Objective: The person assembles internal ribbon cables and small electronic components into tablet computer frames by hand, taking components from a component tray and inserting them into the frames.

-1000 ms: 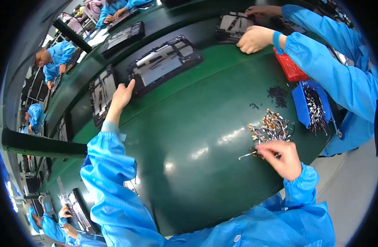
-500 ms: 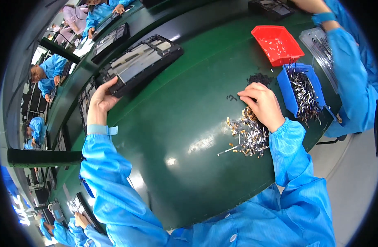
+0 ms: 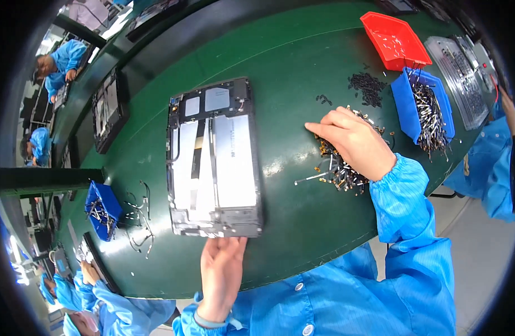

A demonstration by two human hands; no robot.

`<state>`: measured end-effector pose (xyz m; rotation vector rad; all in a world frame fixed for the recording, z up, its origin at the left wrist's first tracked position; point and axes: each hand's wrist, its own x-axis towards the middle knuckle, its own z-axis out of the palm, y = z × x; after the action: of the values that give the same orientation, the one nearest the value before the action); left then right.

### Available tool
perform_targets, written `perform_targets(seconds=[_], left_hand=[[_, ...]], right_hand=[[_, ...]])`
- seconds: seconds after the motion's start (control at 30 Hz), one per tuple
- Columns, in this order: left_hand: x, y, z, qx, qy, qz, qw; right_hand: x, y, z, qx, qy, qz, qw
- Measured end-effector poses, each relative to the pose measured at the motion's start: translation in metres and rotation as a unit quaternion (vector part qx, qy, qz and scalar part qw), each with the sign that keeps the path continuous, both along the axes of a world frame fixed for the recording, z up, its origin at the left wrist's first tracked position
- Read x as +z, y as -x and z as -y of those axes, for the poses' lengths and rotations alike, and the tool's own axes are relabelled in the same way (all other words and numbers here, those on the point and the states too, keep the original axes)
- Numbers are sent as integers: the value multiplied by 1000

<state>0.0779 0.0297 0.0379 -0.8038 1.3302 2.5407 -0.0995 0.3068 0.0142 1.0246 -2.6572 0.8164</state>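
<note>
My left hand (image 3: 221,269) grips the near edge of an opened tablet (image 3: 233,162), its thumb out of sight beneath or behind it. The tablet's inner side faces up, with pale battery cells, a dark ribbon strip and a black frame. Over a pile of small flex-cable parts (image 3: 347,178), silver, black and gold, hovers my right hand (image 3: 355,143). Its fingers are drawn together and the tips point left; anything pinched between them is too small to tell. Just beyond it lie a few loose black bits (image 3: 323,99) and a heap of small black pieces (image 3: 367,88).
At the right stand a red bin (image 3: 395,42) with small white bits, a blue bin (image 3: 403,109) full of cables, and a clear tray (image 3: 459,84). Another blue bin (image 3: 103,210) and loose cables (image 3: 140,218) lie left. A second tablet (image 3: 107,111) rests far left. Co-workers sit both sides.
My left hand has brought the tablet from the far left side in toward me, turning it upright in view. My right hand has drawn slightly back from the black bits. The view has shifted.
</note>
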Motion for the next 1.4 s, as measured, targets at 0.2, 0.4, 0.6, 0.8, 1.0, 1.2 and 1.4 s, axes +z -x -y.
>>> perform_targets(seconds=[0.2, 0.4, 0.6, 0.8, 1.0, 1.2, 1.4], left_hand=[[60, -12, -3, -332, 268, -10, 904], [18, 53, -26, -373, 734, -403, 400], [-14, 80, -17, -378, 736, -399, 394], [-14, 83, -18, -372, 736, -404, 396], [-14, 79, -16, -374, 731, -395, 413], [-17, 92, -3, -337, 756, -375, 417], [10, 83, 16, -365, 739, -363, 433]], right_hand=[[-6, 2, 0, 32, -26, -62, 997], [18, 2, -9, 56, -86, -99, 990], [66, 7, -33, 0, -109, -141, 984], [53, 33, -42, 9, -151, -79, 985], [75, 33, -46, -49, -164, -209, 963], [116, -14, -35, -34, -93, -4, 995], [61, -31, 32, 160, -131, 216, 954]])
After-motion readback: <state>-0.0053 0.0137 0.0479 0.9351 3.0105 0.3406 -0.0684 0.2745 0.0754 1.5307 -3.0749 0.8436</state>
